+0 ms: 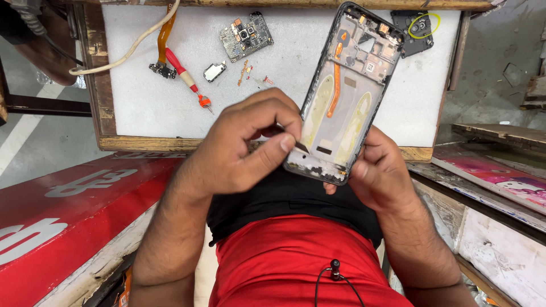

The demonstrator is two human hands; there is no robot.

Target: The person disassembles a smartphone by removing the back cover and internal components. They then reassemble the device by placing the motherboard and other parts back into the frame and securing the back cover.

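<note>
Left hand (242, 145) pinches a thin tool (291, 140), prying the phone frame (347, 91); right hand (381, 170) clasps its bottom edge. Next calls for gentle leverage.

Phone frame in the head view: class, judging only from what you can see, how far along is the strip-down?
Done: the circuit board, camera cover, a small metal module and tiny parts lie on the white mat. In hand: the right hand holds the phone frame while the left hand works a thin dark tool at its lower edge. Left: an orange flex cable remains in the frame.
</note>
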